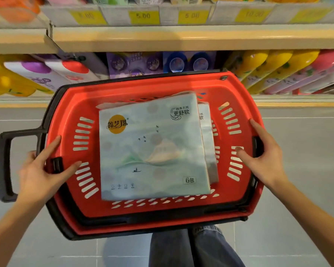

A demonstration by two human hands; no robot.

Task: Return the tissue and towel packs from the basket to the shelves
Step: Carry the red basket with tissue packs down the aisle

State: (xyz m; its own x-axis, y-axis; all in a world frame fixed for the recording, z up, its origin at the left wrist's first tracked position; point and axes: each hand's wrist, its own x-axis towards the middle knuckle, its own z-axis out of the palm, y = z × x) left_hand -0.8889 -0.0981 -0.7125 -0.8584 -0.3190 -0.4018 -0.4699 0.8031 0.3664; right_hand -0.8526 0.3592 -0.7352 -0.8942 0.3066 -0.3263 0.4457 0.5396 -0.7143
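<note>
Outboard of my left hand (41, 170), a black looped plastic handle (3, 164) juts from the side of the basket (66, 105). That hand straddles the left rim with its fingers spread wide and nearly straight. The forefinger lies along the glossy red edge and the thumb reaches onto the slotted inner wall, with nothing pinched. The basket is moulded red plastic, rounded at the corners, with rows of slanted slots in its walls and a black band round its outside. Between my hands, lying flat inside it, is the tissue pack (152, 149), a square, soft-sided block. Its shiny pale-green film is printed with a hill, birds, a small boat and an orange disc. A second pack (208, 143) in the same film peeks out under its right edge, nearer my right hand (266, 153). That hand mirrors the other: fingers straight and spread, forefinger on the right rim, thumb on the slotted wall. Beyond both hands stand the shelves (181, 37), beige-edged, with yellow price tags (144, 16) and rounded bottles (278, 62). Below my wrists lie smooth grey floor tiles (307, 189).
</note>
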